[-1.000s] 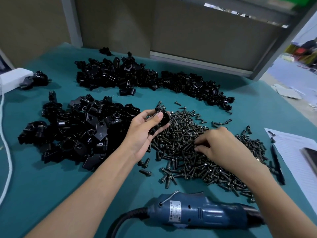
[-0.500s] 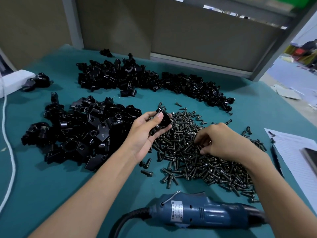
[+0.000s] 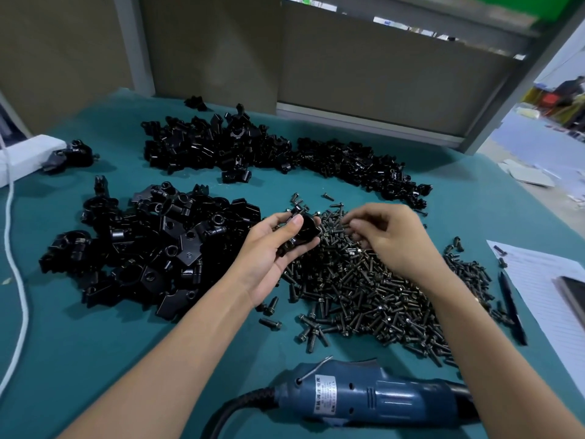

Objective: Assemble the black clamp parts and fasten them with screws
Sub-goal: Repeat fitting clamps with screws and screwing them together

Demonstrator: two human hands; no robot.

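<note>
The clamp part (image 3: 306,230) was black, glossy and rounded. It lay across the curled fingers of the left hand (image 3: 269,255), thumb pressed on top, palm up. At its 3 o'clock the right hand (image 3: 395,245) hung palm-down over the screws (image 3: 364,296), fingers curled; whether they pinched a screw could not be told.

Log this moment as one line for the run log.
step: screw pickup | left hand: holds black clamp part | right hand: fingers curled over screw pile, pinch unclear | electric screwdriver: lying unheld
</note>
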